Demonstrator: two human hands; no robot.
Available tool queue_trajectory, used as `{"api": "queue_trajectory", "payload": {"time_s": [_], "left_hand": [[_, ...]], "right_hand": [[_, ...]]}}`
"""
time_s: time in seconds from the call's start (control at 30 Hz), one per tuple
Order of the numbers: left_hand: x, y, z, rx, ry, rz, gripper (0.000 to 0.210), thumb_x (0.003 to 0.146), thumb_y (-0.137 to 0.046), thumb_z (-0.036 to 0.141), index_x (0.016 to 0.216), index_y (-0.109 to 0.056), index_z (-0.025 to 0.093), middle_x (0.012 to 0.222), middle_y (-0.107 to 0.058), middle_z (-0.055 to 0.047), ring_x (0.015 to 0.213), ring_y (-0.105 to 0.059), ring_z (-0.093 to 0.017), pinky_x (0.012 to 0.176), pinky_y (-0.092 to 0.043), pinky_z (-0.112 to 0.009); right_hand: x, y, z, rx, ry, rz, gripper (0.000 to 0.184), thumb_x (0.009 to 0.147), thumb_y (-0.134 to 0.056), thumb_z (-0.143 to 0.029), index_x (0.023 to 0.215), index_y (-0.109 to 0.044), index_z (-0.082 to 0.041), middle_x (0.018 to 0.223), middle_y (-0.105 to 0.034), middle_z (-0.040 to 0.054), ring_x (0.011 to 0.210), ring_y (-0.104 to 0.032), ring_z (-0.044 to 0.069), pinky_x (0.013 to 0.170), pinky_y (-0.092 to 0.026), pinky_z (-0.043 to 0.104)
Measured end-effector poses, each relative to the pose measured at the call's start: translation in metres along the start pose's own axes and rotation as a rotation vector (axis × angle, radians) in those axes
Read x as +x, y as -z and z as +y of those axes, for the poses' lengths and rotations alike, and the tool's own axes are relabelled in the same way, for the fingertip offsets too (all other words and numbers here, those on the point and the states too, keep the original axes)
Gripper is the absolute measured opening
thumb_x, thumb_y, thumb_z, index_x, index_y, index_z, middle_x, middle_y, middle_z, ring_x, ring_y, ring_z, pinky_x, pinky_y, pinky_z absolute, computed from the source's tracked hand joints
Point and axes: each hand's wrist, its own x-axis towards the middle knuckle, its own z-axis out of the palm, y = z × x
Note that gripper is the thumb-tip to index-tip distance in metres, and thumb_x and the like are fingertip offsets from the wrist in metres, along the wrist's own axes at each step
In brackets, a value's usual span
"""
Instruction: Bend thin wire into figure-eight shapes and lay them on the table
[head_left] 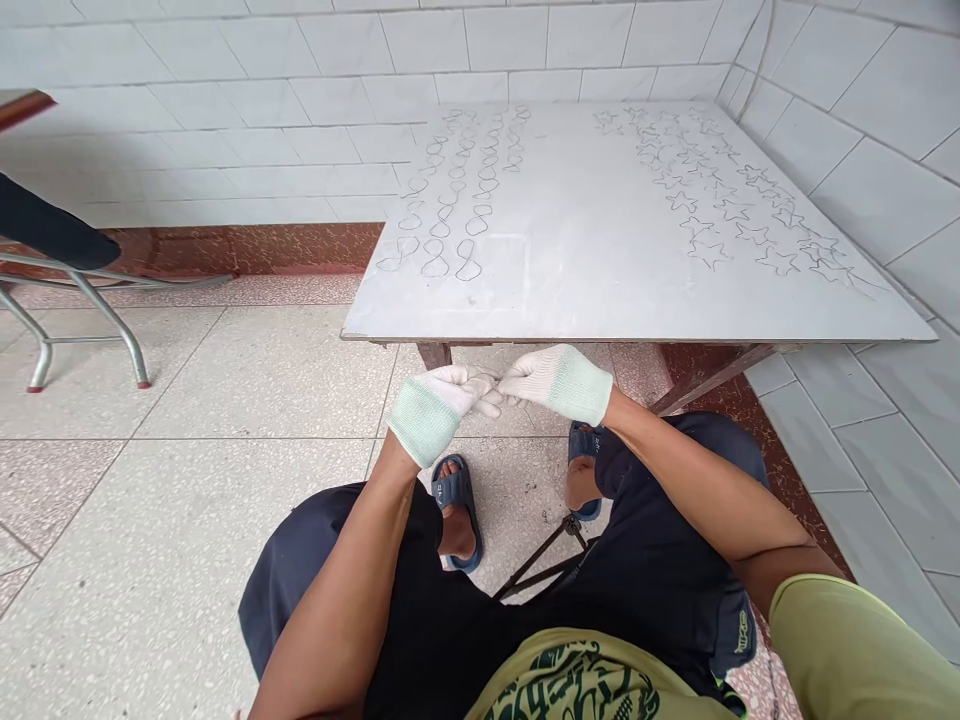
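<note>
Both hands wear white gloves with pale green knit cuffs. My left hand (450,396) and my right hand (553,380) meet at the fingertips, just in front of the table's near edge and above the floor. The fingers of each are bent and pinched together. Whatever they hold, if anything, is too small or hidden to make out. Beyond them, on the white tabletop (585,260), lie rows of thin figure-eight outlines (469,268) at the left. Many thin star outlines (709,250) spread over the right side. They look like bent wire.
Tiled walls (502,40) border the table behind and at the right. Wooden table legs (709,375) stand below. Dark folding legs (544,555) show between my knees, near my sandals (454,490). At the far left is a metal-framed stool (90,300) with someone's dark-clothed leg (52,235).
</note>
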Motion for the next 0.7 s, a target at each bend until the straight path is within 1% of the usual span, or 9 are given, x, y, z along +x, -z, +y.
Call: {"api": "queue_trajectory", "payload": {"time_s": [0.07,0.17,0.27,0.33,0.47,0.57,0.7], "left_hand": [[-0.001,-0.002,0.001,0.015,-0.008,0.041,0.035,0.083,-0.08,0.051,0.089,-0.078,0.016,0.068,-0.078,-0.008,0.064,-0.073,-0.024,0.066,-0.055,-0.036],[-0.003,-0.002,0.001,0.051,-0.017,0.132,0.037,0.088,-0.074,0.05,0.101,-0.078,0.016,0.071,-0.079,-0.007,0.065,-0.073,-0.023,0.061,-0.051,-0.033],[-0.004,-0.001,0.001,0.083,-0.014,0.217,0.038,0.091,-0.072,0.051,0.106,-0.078,0.016,0.077,-0.081,-0.008,0.067,-0.074,-0.022,0.058,-0.046,-0.03],[-0.004,-0.001,0.0,0.081,-0.012,0.245,0.038,0.09,-0.072,0.052,0.104,-0.078,0.017,0.078,-0.082,-0.008,0.067,-0.074,-0.022,0.059,-0.048,-0.03],[-0.004,-0.004,-0.003,0.084,-0.035,0.249,0.035,0.09,-0.074,0.052,0.098,-0.078,0.018,0.078,-0.082,-0.009,0.072,-0.075,-0.023,0.066,-0.052,-0.032],[-0.004,-0.006,-0.005,0.087,-0.024,0.206,0.036,0.09,-0.075,0.053,0.093,-0.077,0.017,0.077,-0.081,-0.009,0.076,-0.076,-0.024,0.072,-0.054,-0.034],[-0.002,-0.006,-0.009,0.064,-0.009,0.167,0.038,0.09,-0.076,0.053,0.096,-0.078,0.016,0.079,-0.082,-0.01,0.076,-0.077,-0.024,0.076,-0.055,-0.036]], "right_hand": [[0.002,-0.002,0.003,0.15,-0.025,-0.065,0.016,0.085,-0.077,-0.025,0.071,-0.077,-0.018,0.071,-0.077,0.0006,0.068,-0.072,0.013,0.063,-0.055,0.022],[0.008,-0.004,0.009,0.34,-0.051,-0.115,0.018,0.083,-0.082,-0.028,0.069,-0.075,-0.017,0.07,-0.077,0.0019,0.064,-0.072,0.013,0.06,-0.056,0.022],[0.011,-0.007,0.011,0.419,-0.047,-0.08,0.022,0.079,-0.086,-0.031,0.067,-0.073,-0.018,0.066,-0.076,0.0014,0.058,-0.069,0.012,0.058,-0.057,0.023],[0.01,-0.009,0.009,0.421,-0.018,-0.025,0.022,0.079,-0.085,-0.031,0.066,-0.073,-0.018,0.063,-0.074,0.0001,0.056,-0.067,0.011,0.058,-0.056,0.023],[0.008,-0.014,0.01,0.423,0.018,0.07,0.023,0.077,-0.086,-0.035,0.067,-0.072,-0.018,0.061,-0.072,-0.001,0.055,-0.065,0.011,0.058,-0.055,0.022],[0.008,-0.016,0.018,0.428,0.036,0.082,0.026,0.077,-0.085,-0.039,0.068,-0.072,-0.018,0.062,-0.072,-0.0002,0.055,-0.063,0.011,0.057,-0.054,0.023],[0.008,-0.014,0.021,0.443,0.042,0.079,0.025,0.077,-0.086,-0.037,0.071,-0.073,-0.017,0.062,-0.072,-0.0007,0.054,-0.062,0.01,0.057,-0.053,0.023]]}}
